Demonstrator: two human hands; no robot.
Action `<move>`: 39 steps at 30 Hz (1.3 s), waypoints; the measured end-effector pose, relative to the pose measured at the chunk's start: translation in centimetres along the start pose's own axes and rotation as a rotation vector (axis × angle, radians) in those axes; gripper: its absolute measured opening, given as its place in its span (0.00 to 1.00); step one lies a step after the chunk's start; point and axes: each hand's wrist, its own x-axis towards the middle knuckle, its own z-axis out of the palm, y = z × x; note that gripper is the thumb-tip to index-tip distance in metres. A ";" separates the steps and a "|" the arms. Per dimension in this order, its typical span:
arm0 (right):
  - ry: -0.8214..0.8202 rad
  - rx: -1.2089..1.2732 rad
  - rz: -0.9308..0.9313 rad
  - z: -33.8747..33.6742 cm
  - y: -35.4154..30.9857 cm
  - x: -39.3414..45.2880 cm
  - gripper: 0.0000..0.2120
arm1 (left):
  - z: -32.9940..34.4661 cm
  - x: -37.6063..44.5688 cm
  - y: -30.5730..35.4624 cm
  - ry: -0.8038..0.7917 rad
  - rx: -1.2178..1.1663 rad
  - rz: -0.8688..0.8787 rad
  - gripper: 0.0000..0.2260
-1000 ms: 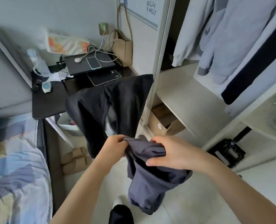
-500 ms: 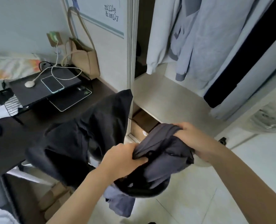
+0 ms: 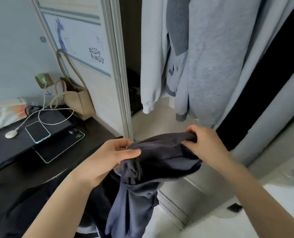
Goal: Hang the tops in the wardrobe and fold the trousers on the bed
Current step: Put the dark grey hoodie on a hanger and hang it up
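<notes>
Head view: I am seeing left hand and right hand each gripping the dark garment; desk lying at nine o'clock, wardrobe standing open at twelve.

One head camera, looking down at the wardrobe

The only view sits on the person's head, facing forward and down, close above both forearms; the open wardrobe fills the right, a dark desk the lower left

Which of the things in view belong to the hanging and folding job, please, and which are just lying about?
Job: dark grey garment, gripped by left hand and right hand; wardrobe; hung pale tops.
Lying about: phone, beige bag, charger cable.
</notes>
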 end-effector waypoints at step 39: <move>0.833 -0.322 -0.478 -25.4 -31.7 37.6 0.15 | -16.1 18.6 35.2 0.273 0.114 0.698 0.06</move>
